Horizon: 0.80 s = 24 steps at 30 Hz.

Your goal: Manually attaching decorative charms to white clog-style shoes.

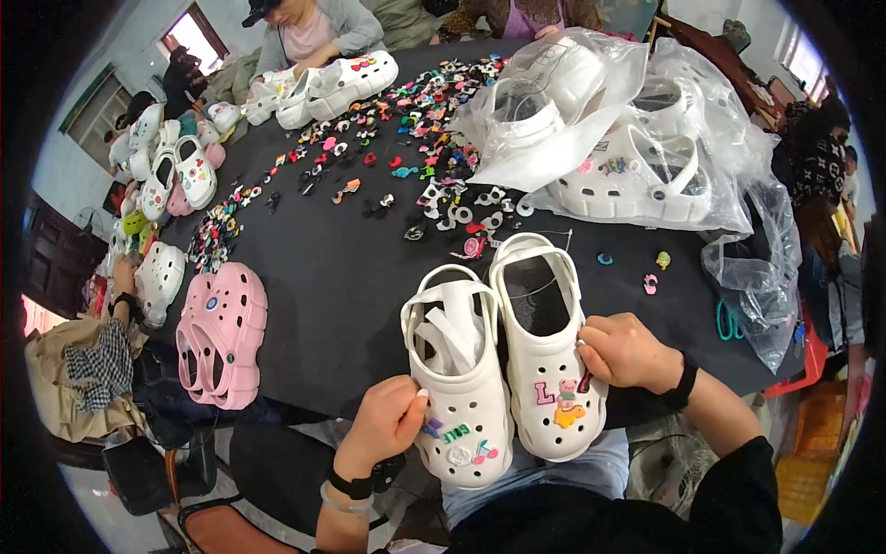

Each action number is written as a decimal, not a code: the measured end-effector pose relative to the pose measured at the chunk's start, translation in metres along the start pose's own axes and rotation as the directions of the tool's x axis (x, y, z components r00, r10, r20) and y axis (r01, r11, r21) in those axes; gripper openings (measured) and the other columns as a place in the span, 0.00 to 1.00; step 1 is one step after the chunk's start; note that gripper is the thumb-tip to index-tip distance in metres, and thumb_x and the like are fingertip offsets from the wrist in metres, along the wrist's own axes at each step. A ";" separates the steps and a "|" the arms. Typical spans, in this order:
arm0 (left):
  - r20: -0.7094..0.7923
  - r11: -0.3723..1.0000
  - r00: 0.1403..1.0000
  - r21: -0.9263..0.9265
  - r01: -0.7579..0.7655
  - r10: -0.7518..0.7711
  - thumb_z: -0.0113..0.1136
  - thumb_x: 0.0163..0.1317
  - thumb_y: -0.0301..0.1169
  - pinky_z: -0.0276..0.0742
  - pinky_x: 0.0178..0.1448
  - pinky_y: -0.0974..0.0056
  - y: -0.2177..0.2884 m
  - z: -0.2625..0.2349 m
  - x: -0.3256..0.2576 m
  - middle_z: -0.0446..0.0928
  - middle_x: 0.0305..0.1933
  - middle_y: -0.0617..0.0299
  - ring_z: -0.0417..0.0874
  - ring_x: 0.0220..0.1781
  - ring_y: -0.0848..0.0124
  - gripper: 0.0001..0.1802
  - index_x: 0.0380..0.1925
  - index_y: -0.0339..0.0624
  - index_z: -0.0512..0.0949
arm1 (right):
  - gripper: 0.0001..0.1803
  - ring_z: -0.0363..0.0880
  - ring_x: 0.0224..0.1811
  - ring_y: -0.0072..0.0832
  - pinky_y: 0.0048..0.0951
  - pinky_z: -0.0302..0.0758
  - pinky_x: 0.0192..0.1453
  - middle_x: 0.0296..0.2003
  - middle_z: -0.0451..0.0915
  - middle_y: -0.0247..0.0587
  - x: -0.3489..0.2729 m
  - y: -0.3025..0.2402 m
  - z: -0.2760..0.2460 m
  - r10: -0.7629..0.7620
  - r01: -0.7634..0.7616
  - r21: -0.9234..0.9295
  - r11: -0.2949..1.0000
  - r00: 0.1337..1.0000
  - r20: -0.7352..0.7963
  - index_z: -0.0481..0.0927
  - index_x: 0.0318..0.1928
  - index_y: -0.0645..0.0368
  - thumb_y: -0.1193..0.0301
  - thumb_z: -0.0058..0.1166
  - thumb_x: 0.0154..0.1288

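Two white clogs stand side by side over my lap at the table's near edge, toes toward me. The left clog (461, 406) carries a green word charm, a white flower, cherries and a bluish-purple charm; white paper strips fill its opening. The right clog (544, 369) bears a pink letter, a bear, an orange-yellow animal and a dark red piece. My left hand (389, 414) is closed on the outer side of the left clog, thumb on top. My right hand (628, 351) grips the outer side of the right clog, thumb by the dark red charm. Fingers beneath are hidden.
Loose colourful charms (443, 138) spread across the black table (341, 258). White clogs in clear bags (637, 185) stand at the far right, near a teal coil (729, 321). Pink clogs (226, 332) sit at the left. Across the table, a person (318, 37) handles white clogs (355, 88).
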<state>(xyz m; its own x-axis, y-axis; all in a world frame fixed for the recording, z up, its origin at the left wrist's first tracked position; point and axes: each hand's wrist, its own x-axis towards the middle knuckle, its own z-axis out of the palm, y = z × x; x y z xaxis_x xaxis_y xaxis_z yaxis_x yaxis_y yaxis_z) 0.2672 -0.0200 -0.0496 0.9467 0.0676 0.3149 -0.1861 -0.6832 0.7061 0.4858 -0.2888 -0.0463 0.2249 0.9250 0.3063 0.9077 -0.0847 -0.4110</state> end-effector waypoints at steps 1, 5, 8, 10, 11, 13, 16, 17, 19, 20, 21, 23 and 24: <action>0.002 0.999 1.000 -0.034 0.009 -0.009 0.53 0.63 0.24 0.67 0.28 0.57 -0.001 -0.001 0.000 0.66 0.21 0.53 0.69 0.22 0.56 0.12 0.20 0.34 0.69 | 0.09 0.75 0.19 0.40 0.37 0.74 0.25 0.22 0.72 0.41 0.000 0.000 0.001 -0.005 0.005 -0.004 1.000 1.000 -0.001 0.72 0.29 0.59 0.68 0.51 0.64; 0.015 0.993 1.000 -0.116 0.026 -0.024 0.52 0.64 0.25 0.67 0.28 0.58 -0.007 -0.005 0.001 0.67 0.21 0.53 0.69 0.22 0.57 0.13 0.20 0.35 0.69 | 0.09 0.75 0.20 0.40 0.37 0.74 0.25 0.22 0.72 0.42 0.000 -0.002 0.001 -0.005 0.005 0.000 1.000 1.000 -0.023 0.72 0.29 0.59 0.68 0.51 0.64; 0.020 0.983 1.000 -0.182 0.013 -0.009 0.52 0.65 0.25 0.67 0.28 0.58 -0.014 -0.004 0.000 0.67 0.21 0.53 0.69 0.22 0.57 0.13 0.20 0.34 0.69 | 0.10 0.75 0.20 0.41 0.37 0.74 0.24 0.23 0.72 0.43 0.000 -0.008 0.001 0.027 -0.029 -0.034 0.999 0.999 -0.038 0.72 0.29 0.59 0.67 0.52 0.64; 0.062 0.984 0.998 -0.174 0.021 -0.010 0.52 0.64 0.24 0.66 0.28 0.58 -0.016 -0.002 0.001 0.67 0.21 0.53 0.69 0.22 0.57 0.12 0.20 0.34 0.69 | 0.10 0.75 0.21 0.42 0.38 0.74 0.25 0.23 0.73 0.44 -0.003 -0.013 -0.002 0.083 -0.085 -0.042 0.996 0.996 -0.031 0.72 0.30 0.60 0.66 0.52 0.64; 0.063 0.983 0.998 -0.181 0.010 0.001 0.52 0.64 0.24 0.66 0.28 0.58 -0.014 -0.001 0.002 0.67 0.21 0.53 0.69 0.22 0.57 0.12 0.20 0.34 0.69 | 0.11 0.76 0.22 0.44 0.40 0.74 0.26 0.24 0.73 0.45 -0.005 -0.015 -0.004 0.142 -0.143 -0.045 0.989 0.990 -0.022 0.72 0.32 0.60 0.66 0.52 0.65; -0.018 0.993 0.999 -0.114 -0.043 0.041 0.52 0.63 0.23 0.66 0.28 0.57 -0.006 0.003 0.004 0.66 0.21 0.53 0.69 0.22 0.56 0.12 0.19 0.34 0.68 | 0.13 0.77 0.27 0.47 0.42 0.74 0.31 0.27 0.74 0.49 -0.006 -0.024 -0.014 0.233 -0.234 0.080 0.969 0.972 0.012 0.72 0.34 0.61 0.63 0.50 0.68; -0.105 0.998 0.993 0.008 -0.056 0.056 0.54 0.60 0.22 0.64 0.27 0.57 -0.005 0.010 -0.006 0.65 0.20 0.53 0.68 0.22 0.56 0.12 0.18 0.35 0.66 | 0.15 0.77 0.34 0.49 0.41 0.73 0.40 0.30 0.75 0.52 -0.021 -0.022 -0.021 0.313 -0.317 0.408 0.856 0.947 0.077 0.74 0.38 0.65 0.63 0.43 0.72; -0.099 0.997 0.992 -0.005 -0.074 0.073 0.54 0.60 0.22 0.64 0.27 0.57 -0.003 0.012 -0.008 0.65 0.20 0.53 0.68 0.22 0.56 0.12 0.18 0.35 0.66 | 0.15 0.77 0.34 0.49 0.40 0.73 0.40 0.30 0.75 0.52 -0.027 -0.021 -0.023 0.353 -0.367 0.467 0.804 0.928 0.121 0.74 0.38 0.65 0.64 0.43 0.73; -0.149 0.991 0.989 0.135 0.008 0.012 0.55 0.58 0.21 0.63 0.26 0.58 0.006 0.015 -0.014 0.64 0.20 0.53 0.67 0.22 0.56 0.12 0.18 0.36 0.65 | 0.15 0.77 0.34 0.48 0.40 0.73 0.39 0.30 0.75 0.51 -0.040 -0.023 -0.027 0.426 -0.424 0.443 0.790 0.899 0.101 0.75 0.36 0.65 0.64 0.44 0.72; -0.177 0.996 0.983 0.059 0.061 -0.049 0.58 0.55 0.22 0.62 0.27 0.60 0.012 0.018 -0.015 0.63 0.20 0.55 0.67 0.23 0.59 0.12 0.18 0.37 0.65 | 0.15 0.77 0.34 0.47 0.39 0.73 0.38 0.30 0.76 0.51 -0.046 -0.024 -0.029 0.479 -0.468 0.431 0.772 0.873 0.091 0.76 0.35 0.64 0.64 0.45 0.72; -0.164 0.997 0.986 0.056 0.053 -0.044 0.58 0.55 0.22 0.62 0.27 0.60 0.015 0.021 -0.015 0.63 0.20 0.55 0.67 0.23 0.59 0.12 0.18 0.37 0.65 | 0.15 0.77 0.34 0.47 0.39 0.73 0.38 0.30 0.76 0.51 -0.050 -0.025 -0.031 0.492 -0.477 0.433 0.765 0.867 0.086 0.76 0.35 0.64 0.64 0.45 0.72; -0.273 0.993 0.956 0.005 0.114 -0.108 0.64 0.52 0.25 0.62 0.29 0.61 0.021 0.023 -0.020 0.64 0.22 0.57 0.66 0.24 0.62 0.14 0.18 0.38 0.65 | 0.15 0.78 0.31 0.46 0.38 0.73 0.35 0.28 0.77 0.49 -0.053 -0.036 -0.036 0.494 -0.462 0.353 0.814 0.869 -0.001 0.77 0.34 0.63 0.62 0.48 0.70; -0.279 0.984 0.945 0.015 0.180 -0.169 0.70 0.45 0.28 0.62 0.30 0.63 0.024 0.026 -0.026 0.64 0.24 0.59 0.65 0.25 0.65 0.18 0.21 0.40 0.66 | 0.18 0.78 0.27 0.44 0.38 0.72 0.31 0.25 0.77 0.46 -0.053 -0.041 -0.036 0.500 -0.465 0.361 0.808 0.866 -0.003 0.77 0.31 0.61 0.58 0.51 0.68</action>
<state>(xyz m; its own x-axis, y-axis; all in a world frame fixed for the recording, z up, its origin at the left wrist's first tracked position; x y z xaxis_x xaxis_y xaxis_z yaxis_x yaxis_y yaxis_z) 0.2448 -0.0572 -0.0579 0.8533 0.3819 0.3551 -0.0085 -0.6706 0.7418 0.4494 -0.3473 -0.0146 0.6497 0.7576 0.0629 0.5014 -0.3649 -0.7845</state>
